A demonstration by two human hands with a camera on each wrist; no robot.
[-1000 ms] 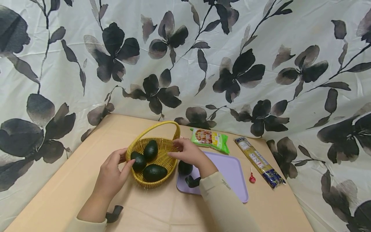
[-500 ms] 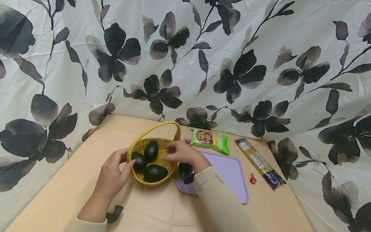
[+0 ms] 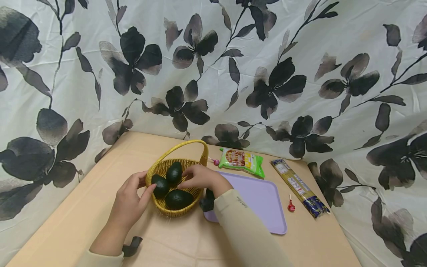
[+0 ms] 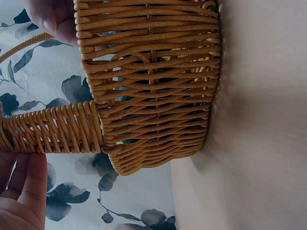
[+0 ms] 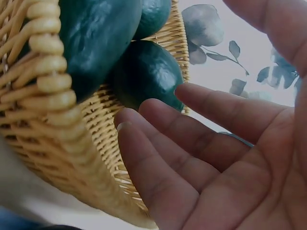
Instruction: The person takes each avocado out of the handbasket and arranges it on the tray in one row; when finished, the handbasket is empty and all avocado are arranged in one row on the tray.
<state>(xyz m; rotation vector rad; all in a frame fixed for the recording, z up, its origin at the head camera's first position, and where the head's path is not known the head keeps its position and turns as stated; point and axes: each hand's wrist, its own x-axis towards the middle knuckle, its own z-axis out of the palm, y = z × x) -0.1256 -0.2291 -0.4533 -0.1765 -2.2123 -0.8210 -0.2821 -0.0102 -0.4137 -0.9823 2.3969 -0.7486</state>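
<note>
A yellow woven basket (image 3: 176, 213) with an arched handle (image 3: 176, 146) holds three dark green avocados, one at the back (image 3: 174, 172), one at the left (image 3: 160, 186) and one in front (image 3: 179, 200). My left hand (image 3: 128, 202) grips the basket's left side where the handle meets the rim, thumb tip overlapping the left avocado. The right hand (image 3: 201, 178) reaches over the right rim, fingers extended and holding nothing. In the right wrist view its fingertips (image 5: 151, 109) are close to an avocado (image 5: 148, 74).
A lilac tray (image 3: 257, 200) lies right of the basket, partly under the right sleeve. Behind it are a green food bag (image 3: 241, 161) and a pink lollipop (image 3: 216, 162). Farther right are a red lollipop (image 3: 291, 206) and a long gold-and-blue packet (image 3: 300, 188). A floral cloth (image 3: 227, 74) hangs behind.
My right hand has moved left, from the basket's right rim to over its inside near the avocados. The left hand and the basket have stayed in place.
</note>
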